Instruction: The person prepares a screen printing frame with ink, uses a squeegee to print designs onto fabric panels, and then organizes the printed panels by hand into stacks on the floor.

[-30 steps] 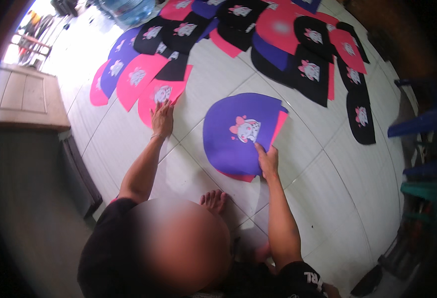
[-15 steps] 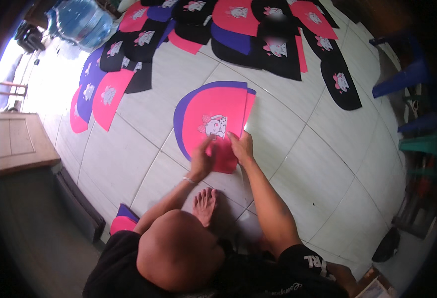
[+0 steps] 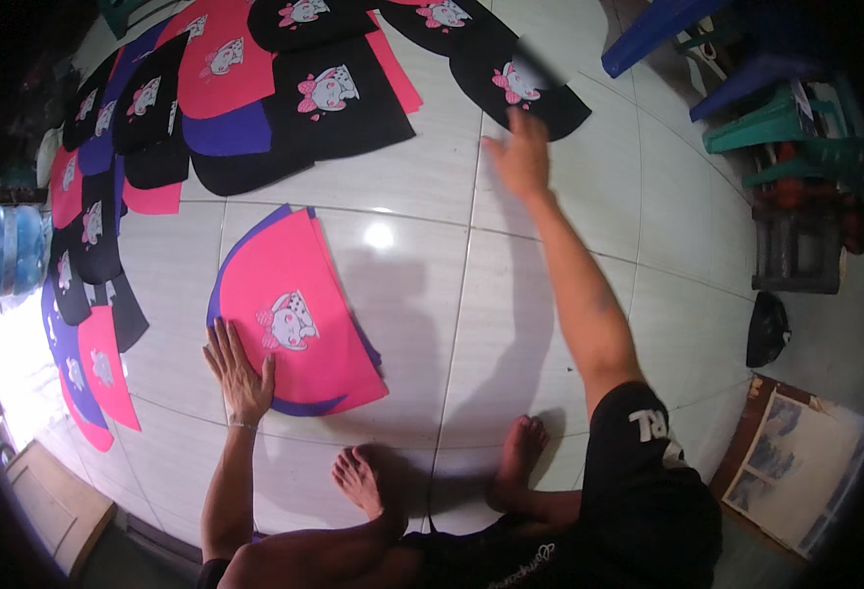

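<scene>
A small stack of pink and purple panels (image 3: 319,265), cut with rounded corners, lies on the tiled floor before me. Its top pink panel bears a printed white cartoon animal with a pink bow. My left hand (image 3: 238,378) rests flat with fingers spread on the stack's left edge, holding nothing. Out to the far right reaches my right hand (image 3: 523,162), thumb apart from the fingers. Its fingertips are at the near edge of a black panel (image 3: 559,110) with a similar print; whether they touch it I cannot tell.
Overlapping black, pink and purple panels (image 3: 353,118) spread across the far and left floor. Blue and green plastic stools (image 3: 765,128) stand at the right, beside a dark cap-like object (image 3: 768,329). A large blue water bottle (image 3: 8,253) is at the left. My bare feet (image 3: 358,476) are near the stack.
The panels that both hands held up now lie on the floor. My left hand has flattened on them, and my right hand has let go and moved out to the black panel. The view has shifted right.
</scene>
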### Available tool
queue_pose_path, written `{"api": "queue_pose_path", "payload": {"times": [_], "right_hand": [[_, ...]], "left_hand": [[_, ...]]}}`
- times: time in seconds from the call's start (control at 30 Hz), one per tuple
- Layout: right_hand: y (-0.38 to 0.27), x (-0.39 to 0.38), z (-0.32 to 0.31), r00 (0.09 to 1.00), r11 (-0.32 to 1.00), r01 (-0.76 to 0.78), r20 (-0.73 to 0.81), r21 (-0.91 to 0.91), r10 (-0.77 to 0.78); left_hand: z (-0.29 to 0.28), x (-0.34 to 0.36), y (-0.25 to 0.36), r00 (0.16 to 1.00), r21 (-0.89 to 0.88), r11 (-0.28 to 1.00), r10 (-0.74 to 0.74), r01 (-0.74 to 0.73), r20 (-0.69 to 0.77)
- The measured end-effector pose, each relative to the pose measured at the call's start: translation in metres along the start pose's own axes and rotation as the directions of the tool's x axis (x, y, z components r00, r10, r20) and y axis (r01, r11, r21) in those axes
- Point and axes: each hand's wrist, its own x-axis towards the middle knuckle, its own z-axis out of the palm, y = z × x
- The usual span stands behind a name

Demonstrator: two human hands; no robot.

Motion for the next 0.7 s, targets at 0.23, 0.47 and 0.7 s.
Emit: {"api": "queue_pose_path", "payload": {"times": [0.23, 0.47, 0.7], "right_hand": [[0.070, 0.019, 0.049, 0.997, 0.971, -0.056, -0.060, -0.231, 0.043], [-0.051, 0.001, -0.032, 0.997, 0.999, 0.004, 0.076, 0.043, -0.007], [-0.302, -0.178, -0.081, 0.850, 0.909, -0.127, 0.516, 0.397, -0.107]], "left_hand": [[-0.001, 0.003, -0.016, 0.999, -0.085, 0.995, -0.046, 0.047, 0.012], [-0.015, 0.005, -0.023, 0.994, -0.108, 0.989, -0.105, 0.104, -0.005], [-0.071, 0.010, 0.058, 0.822, -0.829, -0.366, -0.229, 0.423, 0.521]]}}
